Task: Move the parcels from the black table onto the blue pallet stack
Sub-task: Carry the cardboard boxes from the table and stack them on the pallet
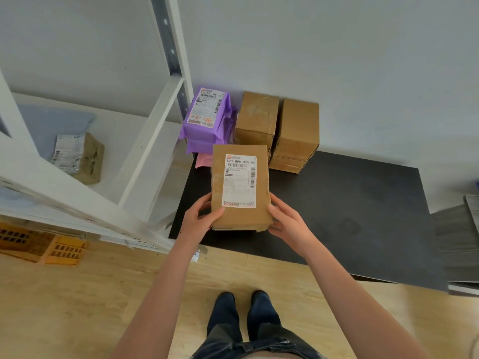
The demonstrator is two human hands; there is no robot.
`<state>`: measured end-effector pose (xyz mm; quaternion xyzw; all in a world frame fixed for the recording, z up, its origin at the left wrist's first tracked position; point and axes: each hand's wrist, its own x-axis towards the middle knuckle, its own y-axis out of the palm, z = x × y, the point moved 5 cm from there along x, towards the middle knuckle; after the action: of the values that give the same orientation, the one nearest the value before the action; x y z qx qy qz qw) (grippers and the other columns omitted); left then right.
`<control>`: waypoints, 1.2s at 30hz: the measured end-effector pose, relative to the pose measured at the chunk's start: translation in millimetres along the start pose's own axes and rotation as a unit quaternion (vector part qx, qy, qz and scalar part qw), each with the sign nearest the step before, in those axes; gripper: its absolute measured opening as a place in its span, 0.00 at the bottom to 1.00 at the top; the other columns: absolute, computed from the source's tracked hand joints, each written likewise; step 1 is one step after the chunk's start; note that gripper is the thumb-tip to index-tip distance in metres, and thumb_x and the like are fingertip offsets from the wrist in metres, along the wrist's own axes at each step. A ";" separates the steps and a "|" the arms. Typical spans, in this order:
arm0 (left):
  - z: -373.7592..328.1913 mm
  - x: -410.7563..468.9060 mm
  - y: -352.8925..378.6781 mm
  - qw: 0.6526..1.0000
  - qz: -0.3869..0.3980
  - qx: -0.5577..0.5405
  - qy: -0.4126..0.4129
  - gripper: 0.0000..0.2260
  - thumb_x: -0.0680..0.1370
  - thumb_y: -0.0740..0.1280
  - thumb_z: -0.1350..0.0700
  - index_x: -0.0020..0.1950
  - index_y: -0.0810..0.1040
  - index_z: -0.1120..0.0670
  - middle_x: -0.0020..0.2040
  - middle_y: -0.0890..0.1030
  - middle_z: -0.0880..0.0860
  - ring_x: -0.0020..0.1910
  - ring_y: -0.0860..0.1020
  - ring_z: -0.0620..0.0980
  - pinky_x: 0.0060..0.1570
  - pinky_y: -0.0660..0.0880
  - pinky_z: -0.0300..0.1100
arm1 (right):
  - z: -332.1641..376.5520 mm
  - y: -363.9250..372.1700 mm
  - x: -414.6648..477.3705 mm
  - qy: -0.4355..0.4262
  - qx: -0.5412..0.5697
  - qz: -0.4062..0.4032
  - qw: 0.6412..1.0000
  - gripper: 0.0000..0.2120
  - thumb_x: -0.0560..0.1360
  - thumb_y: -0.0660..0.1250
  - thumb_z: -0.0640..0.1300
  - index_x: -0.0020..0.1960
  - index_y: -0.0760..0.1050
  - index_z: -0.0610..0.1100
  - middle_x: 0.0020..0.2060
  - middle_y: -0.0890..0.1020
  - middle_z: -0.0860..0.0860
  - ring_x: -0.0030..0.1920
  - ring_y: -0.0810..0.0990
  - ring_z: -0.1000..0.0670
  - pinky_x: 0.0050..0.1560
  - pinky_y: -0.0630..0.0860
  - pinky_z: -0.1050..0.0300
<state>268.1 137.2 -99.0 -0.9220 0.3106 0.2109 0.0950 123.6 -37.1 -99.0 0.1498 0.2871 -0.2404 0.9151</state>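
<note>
- The person is holding a brown cardboard parcel (239, 187) with both hands over the near left part of the black worktop (350, 203), its white shipping label (239, 180) facing up.
- The left hand (201, 217) is clasping the parcel's near left edge, its thumb lying on top by the label's corner and its fingers (204, 200) curling along the side.
- The right hand (287, 220) is clasping the near right edge, fingers (276, 203) wrapped against the parcel's side.
- Whether the parcel is touching the worktop or hanging just above it cannot be told.
- Behind it, against the wall, purple mailer bags (207, 117) are sitting in a pile, with a pink packet (203, 160) peeking out underneath.
- Just right of them, two stacks of brown boxes (278, 130) are standing side by side.
- On the white shelf (124, 151) to the left, another labelled brown packet (77, 158) is lying.
- Orange crates (46, 246) are resting on the wooden floor (90, 294) under the shelf.
</note>
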 end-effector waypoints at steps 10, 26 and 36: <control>-42.6 -22.3 27.8 0.993 0.088 -0.063 0.042 0.18 0.68 0.74 0.44 0.57 0.76 0.33 0.56 0.80 0.43 0.59 0.77 0.47 0.51 0.80 0.47 | 36.8 -29.8 -54.5 -0.114 0.011 -0.040 0.993 0.41 0.63 0.74 0.59 0.74 0.65 0.54 0.60 0.80 0.48 0.60 0.81 0.47 0.60 0.78 0.45; -49.3 -29.2 76.8 0.968 0.228 -0.107 0.004 0.40 0.58 0.79 0.40 0.67 0.67 0.33 0.62 0.78 0.51 0.61 0.77 0.54 0.58 0.76 0.58 | 32.2 -70.7 -107.8 -0.157 0.002 -0.120 0.980 0.42 0.61 0.76 0.59 0.73 0.65 0.59 0.61 0.77 0.49 0.59 0.81 0.47 0.56 0.80 0.47; -45.6 -28.3 103.5 0.935 0.346 -0.069 -0.036 0.38 0.60 0.80 0.47 0.67 0.69 0.36 0.58 0.81 0.51 0.58 0.80 0.53 0.49 0.79 0.51 | 10.7 -83.7 -145.1 -0.110 0.053 -0.076 0.990 0.44 0.62 0.78 0.51 0.74 0.63 0.58 0.65 0.74 0.47 0.61 0.80 0.44 0.56 0.79 0.46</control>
<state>199.4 56.6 -50.2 -0.7535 0.5913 0.2850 -0.0362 -20.0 -60.5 -15.3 0.1478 0.1820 -0.3395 0.9109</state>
